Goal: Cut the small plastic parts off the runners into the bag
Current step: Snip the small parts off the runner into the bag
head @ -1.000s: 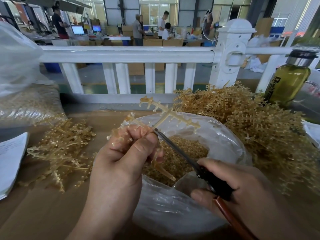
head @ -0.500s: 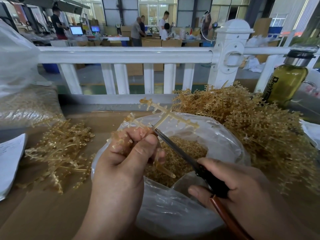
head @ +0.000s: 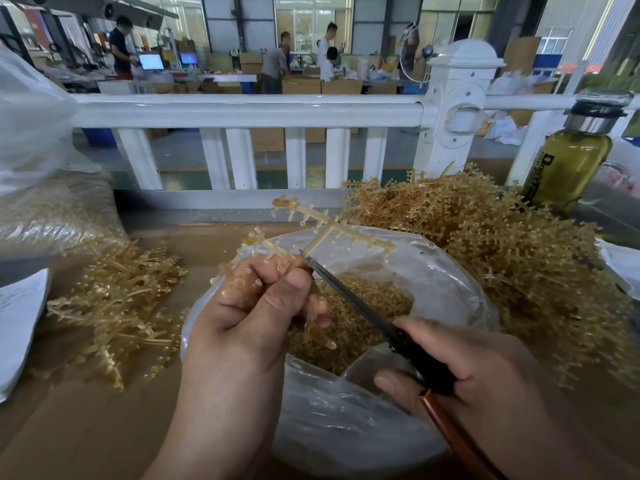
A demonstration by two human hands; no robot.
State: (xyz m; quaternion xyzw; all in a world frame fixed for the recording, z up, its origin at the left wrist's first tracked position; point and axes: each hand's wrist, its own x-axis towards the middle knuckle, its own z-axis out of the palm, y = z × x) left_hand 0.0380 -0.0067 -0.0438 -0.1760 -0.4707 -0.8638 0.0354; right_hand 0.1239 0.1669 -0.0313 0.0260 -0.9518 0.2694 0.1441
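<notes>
While our left hand (head: 256, 313) grips the branched amber plastic runner (head: 332, 226) above the clear plastic bag (head: 346, 427), its stem points toward one o'clock. The black-handled steel scissors (head: 349, 296), clamped in our right hand (head: 478, 368), reach in from five o'clock, tips touching the stem just beside the left hand.

Brown worktop (head: 86, 427) along the bottom. Behind it, white railing (head: 242, 110) across mid-frame, thick post (head: 460, 98) right of centre. Beyond: green floor (head: 270, 181), stacked cardboard boxes (head: 301, 86), two lit monitors (head: 151, 61) upper left, tall daylit windows (head: 311, 15) top centre.
</notes>
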